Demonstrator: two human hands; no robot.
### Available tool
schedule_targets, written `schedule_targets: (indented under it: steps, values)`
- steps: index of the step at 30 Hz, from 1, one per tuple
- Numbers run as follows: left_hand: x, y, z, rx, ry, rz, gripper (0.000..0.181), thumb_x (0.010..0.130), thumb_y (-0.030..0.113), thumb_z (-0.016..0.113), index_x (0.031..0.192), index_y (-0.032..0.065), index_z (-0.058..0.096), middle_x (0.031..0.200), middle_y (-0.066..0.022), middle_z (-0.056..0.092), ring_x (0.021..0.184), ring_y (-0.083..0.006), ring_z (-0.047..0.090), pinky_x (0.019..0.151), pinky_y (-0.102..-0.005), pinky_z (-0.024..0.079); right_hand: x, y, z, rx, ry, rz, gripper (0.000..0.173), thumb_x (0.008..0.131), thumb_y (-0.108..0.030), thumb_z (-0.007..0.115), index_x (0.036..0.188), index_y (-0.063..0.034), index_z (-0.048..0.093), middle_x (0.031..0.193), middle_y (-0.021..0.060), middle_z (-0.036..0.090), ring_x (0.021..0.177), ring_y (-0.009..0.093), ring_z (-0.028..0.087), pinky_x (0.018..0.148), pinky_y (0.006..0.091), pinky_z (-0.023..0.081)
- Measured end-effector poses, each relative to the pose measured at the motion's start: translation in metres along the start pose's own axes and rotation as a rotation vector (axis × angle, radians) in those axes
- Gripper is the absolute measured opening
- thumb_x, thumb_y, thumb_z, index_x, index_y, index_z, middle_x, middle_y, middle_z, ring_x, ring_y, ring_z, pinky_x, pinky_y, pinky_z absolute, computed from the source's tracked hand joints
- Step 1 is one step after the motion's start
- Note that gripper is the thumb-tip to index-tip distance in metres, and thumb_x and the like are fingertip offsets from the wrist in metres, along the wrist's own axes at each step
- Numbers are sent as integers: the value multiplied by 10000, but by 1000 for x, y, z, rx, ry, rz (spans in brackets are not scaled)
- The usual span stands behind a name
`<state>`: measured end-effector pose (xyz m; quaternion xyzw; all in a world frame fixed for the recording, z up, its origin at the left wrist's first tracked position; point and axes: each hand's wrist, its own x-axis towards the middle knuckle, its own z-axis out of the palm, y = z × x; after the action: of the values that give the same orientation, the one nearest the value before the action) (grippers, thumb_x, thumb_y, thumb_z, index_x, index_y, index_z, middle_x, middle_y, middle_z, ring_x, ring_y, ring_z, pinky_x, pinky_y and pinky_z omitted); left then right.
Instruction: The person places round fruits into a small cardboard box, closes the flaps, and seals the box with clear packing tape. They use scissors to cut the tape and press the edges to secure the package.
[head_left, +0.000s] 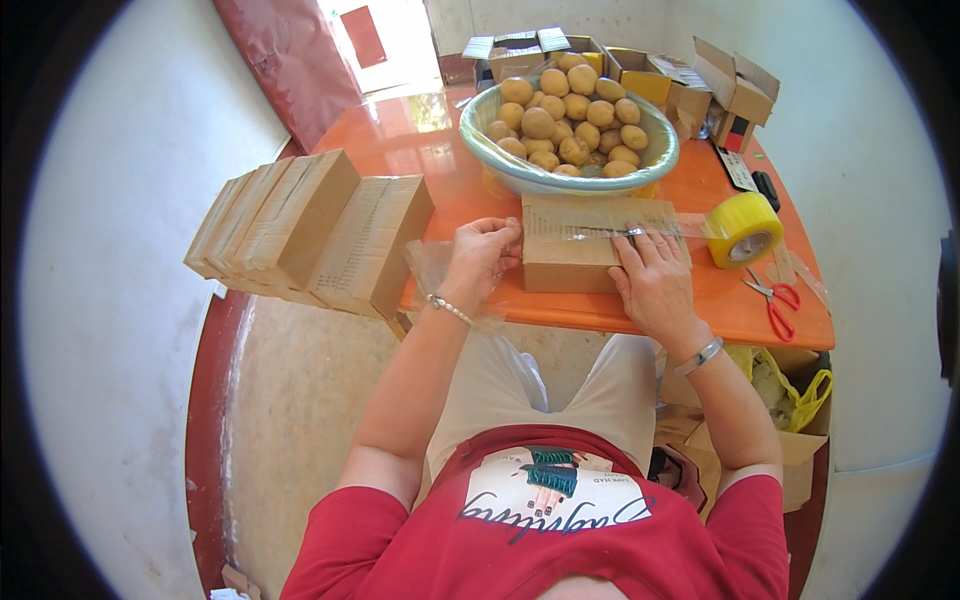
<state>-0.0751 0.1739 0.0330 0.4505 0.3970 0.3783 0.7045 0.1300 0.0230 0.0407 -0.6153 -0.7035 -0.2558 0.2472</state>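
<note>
A closed cardboard box (574, 277) lies before me on the orange table. A strip of clear packing tape (694, 223) runs along its top seam and on to a yellow tape roll (739, 231) standing at its right. My left hand (484, 251) is at the box's left end, thumb and forefinger pinched on what looks like the tape's end. My right hand (656, 277) rests flat on the box top, its fingertips on the tape. Beneath my left wrist, a crumpled clear plastic sheet (429, 268) hangs over the table edge.
Several taped boxes (300, 225) stand in a row at the left. A plastic-lined basin (476, 154) of potatoes (538, 123) is behind the box. Red-handled scissors (776, 304) lie right, near a phone-like flat object (736, 170). Opened cartons (742, 82) line the back.
</note>
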Motion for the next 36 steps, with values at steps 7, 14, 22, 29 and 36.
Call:
schedule_targets:
  steps: [7,14,22,29,36]
  values:
    - [-1,1,-1,64,-26,-41,140,901,149,684,963,36,631,792,-27,663,667,-100,620,571,-244,513,1,-1,-2,4,-6,2,380,815,-218,684,1141,-32,623,1217,210,602,1135,361,563,1006,459,412]
    - [-4,6,3,205,39,29,205,890,114,663,1054,0,614,802,-47,664,660,-119,630,545,-240,497,0,-1,-1,14,12,-2,387,807,-210,690,1143,-32,619,1206,213,606,1124,361,567,1002,458,414]
    - [-20,10,14,832,286,542,201,848,83,679,1021,-15,653,942,-98,688,820,-161,661,714,-287,531,-3,2,0,-11,29,14,401,802,-232,692,1144,-36,618,1179,209,620,1113,348,578,998,460,421]
    - [-33,18,68,1152,-303,1181,391,906,224,619,1209,-22,594,1246,-178,609,1206,-324,543,1019,-419,425,-5,4,6,42,57,10,395,811,-251,675,1131,-22,636,1153,208,632,1095,336,588,1006,456,416]
    - [-20,14,82,1505,-509,1046,749,917,463,554,1380,-104,397,1457,-231,410,1393,-345,335,1148,-432,261,-10,7,10,21,104,-7,366,818,-191,603,1113,22,645,1137,197,649,1089,327,616,1009,447,433]
